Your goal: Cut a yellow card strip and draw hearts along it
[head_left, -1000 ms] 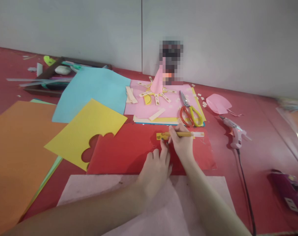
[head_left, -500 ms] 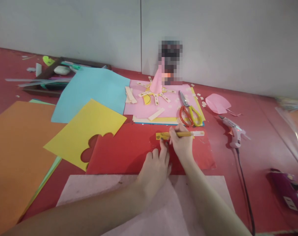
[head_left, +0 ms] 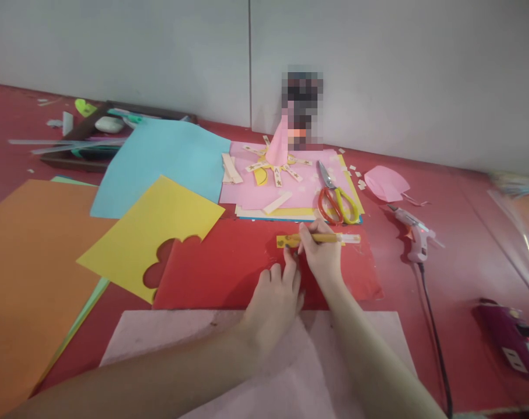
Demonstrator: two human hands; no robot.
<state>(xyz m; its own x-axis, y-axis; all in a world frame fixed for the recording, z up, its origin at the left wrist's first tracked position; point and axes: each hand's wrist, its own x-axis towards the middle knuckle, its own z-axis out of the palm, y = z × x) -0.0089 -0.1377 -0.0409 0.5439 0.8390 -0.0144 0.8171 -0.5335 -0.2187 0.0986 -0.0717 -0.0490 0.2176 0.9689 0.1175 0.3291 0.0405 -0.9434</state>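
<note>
Right hand (head_left: 323,256): closed in a writing grip around a yellow-brown marker pen (head_left: 327,238), capless end pointing left, clear end to the right. Left hand (head_left: 273,297): gripping nothing visible, palm down, fingers loosely bent, index finger reached out to the near edge of a narrow yellow strip (head_left: 281,241). The strip lay left to right on the far part of a red sheet (head_left: 220,267), itself flat on the counter (head_left: 465,244); small dark marks showed at its left end. Whether the tip met the strip could not be told; pen and fingers covered most of it.

Step judged to be marking the strip. Doing it well seemed to call for firm fingertip pressure on the edge, clear of fresh ink, so the narrow piece would not skid or curl. The pen lay rather low along the strip; a steeper angle would probably give finer control and less smearing. Light, short strokes and even spacing looked advisable.

Nearby: scissors (head_left: 351,209) just beyond the right hand; glue gun (head_left: 418,244) farther right, its indicator glowing red, best given room.
</note>
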